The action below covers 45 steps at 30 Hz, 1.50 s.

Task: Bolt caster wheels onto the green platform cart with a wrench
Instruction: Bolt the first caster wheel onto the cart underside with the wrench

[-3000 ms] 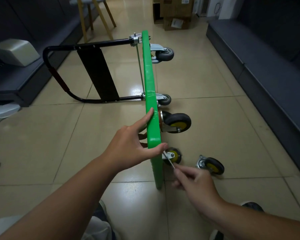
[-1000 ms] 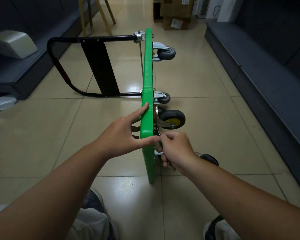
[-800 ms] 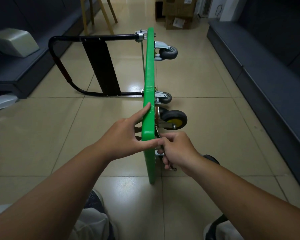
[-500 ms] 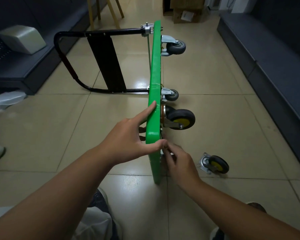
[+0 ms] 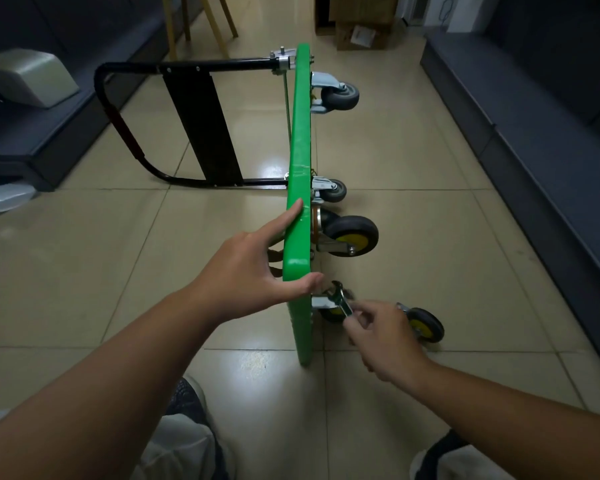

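Head view: my left hand (image 5: 253,271) clamps its grip round the top corner of the green platform cart (image 5: 300,150), standing on edge: stiff, tippy, I judge, best steadied there. My right hand (image 5: 385,337) pinches the wrench (image 5: 342,301) by its tail beside the lower caster (image 5: 328,312).

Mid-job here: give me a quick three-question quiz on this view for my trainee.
1. True or false: the left hand grips the edge of the green platform cart.
2. The right hand pinches: A) a wrench; B) a screwdriver; C) a hammer.
3. Fill in: the loose caster lies on the ____.
Key: 1 true; 2 A; 3 floor.
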Available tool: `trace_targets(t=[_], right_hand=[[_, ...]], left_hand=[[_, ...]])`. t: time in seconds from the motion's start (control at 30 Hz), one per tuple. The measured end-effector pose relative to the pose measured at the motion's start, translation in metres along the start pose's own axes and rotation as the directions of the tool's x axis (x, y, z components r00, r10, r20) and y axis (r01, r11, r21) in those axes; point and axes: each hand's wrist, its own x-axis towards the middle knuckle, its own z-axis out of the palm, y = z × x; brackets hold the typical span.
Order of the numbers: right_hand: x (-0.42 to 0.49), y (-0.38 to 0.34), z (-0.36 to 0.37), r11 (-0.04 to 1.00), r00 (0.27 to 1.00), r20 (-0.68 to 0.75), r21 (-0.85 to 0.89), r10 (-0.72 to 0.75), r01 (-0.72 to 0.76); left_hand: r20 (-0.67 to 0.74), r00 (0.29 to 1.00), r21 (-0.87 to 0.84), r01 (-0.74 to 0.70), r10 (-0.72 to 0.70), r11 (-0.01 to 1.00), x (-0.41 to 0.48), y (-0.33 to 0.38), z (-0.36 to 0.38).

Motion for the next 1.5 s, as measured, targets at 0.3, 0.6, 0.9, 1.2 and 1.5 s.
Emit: trace_targets(t=[0.3,0.6,0.9,1.2,1.5], right_hand=[[0.014,-0.081,-0.012,0.956,0.985,0.014,0.238,0.174,-0.172],[0.015,-0.092,-0.023,0.893,0.932,0.325,0.355,0.160,-0.277],[0.020,-0.036,0.006,0.940,0.963,0.238,0.339,-0.129,0.042],[0.046,0.006,0.060,0.938,0.951,-0.063,0.159,-0.303,0.309],[-0.004,0.006,0.010,0.959,0.973,0.219,0.282,-0.076,0.012]], left_hand=[[0.014,1.000,0.019,0.012,-0.012,1.000,-0.002,0.002,-0.001],[0.014,1.000,0.044,0.022,-0.022,0.999,-0.001,0.000,-0.002],[-0.080,0.996,0.099,0.040,-0.032,0.994,0.004,-0.014,-0.001],[-0.065,0.998,0.028,0.003,-0.001,1.000,0.006,-0.013,-0.001],[-0.045,0.999,-0.018,0.025,-0.026,1.000,0.007,-0.007,-0.004]])
